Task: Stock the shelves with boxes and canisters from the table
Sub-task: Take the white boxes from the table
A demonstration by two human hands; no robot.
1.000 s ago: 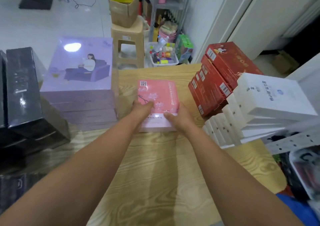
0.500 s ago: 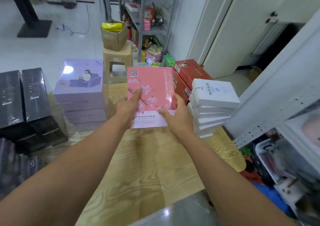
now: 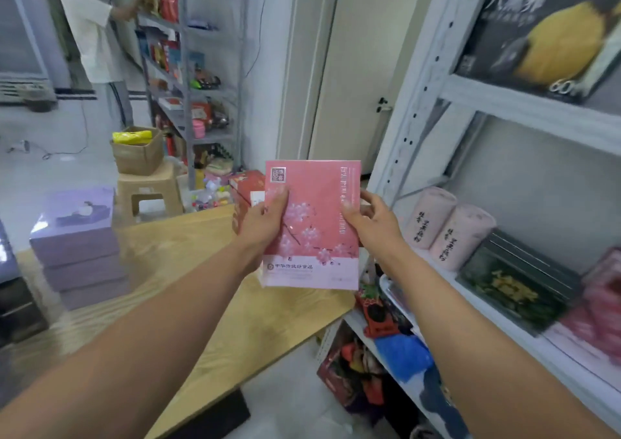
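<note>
A flat pink box (image 3: 316,216) printed with blossoms is held upright in the air over the right end of the wooden table (image 3: 188,257). My left hand (image 3: 263,220) grips its left edge, thumb on the front. My right hand (image 3: 368,220) grips its right edge. Just to the right stands the white metal shelf unit (image 3: 504,102). Its middle shelf carries two pink canisters (image 3: 447,227), a dark green box (image 3: 517,280) and blurred pink boxes (image 3: 598,311). Red boxes (image 3: 243,186) lie on the table behind the pink box.
A stack of purple boxes (image 3: 75,240) sits at the table's left, with dark boxes (image 3: 13,300) beside it. A beige stool (image 3: 149,190) carries a cardboard box. A person in a white shirt (image 3: 90,32) reaches into a grey shelf (image 3: 188,69) at the back.
Both hands lifted the pink box off the table, tilted it upright and carried it right toward the white shelf. My view swung up and to the right.
</note>
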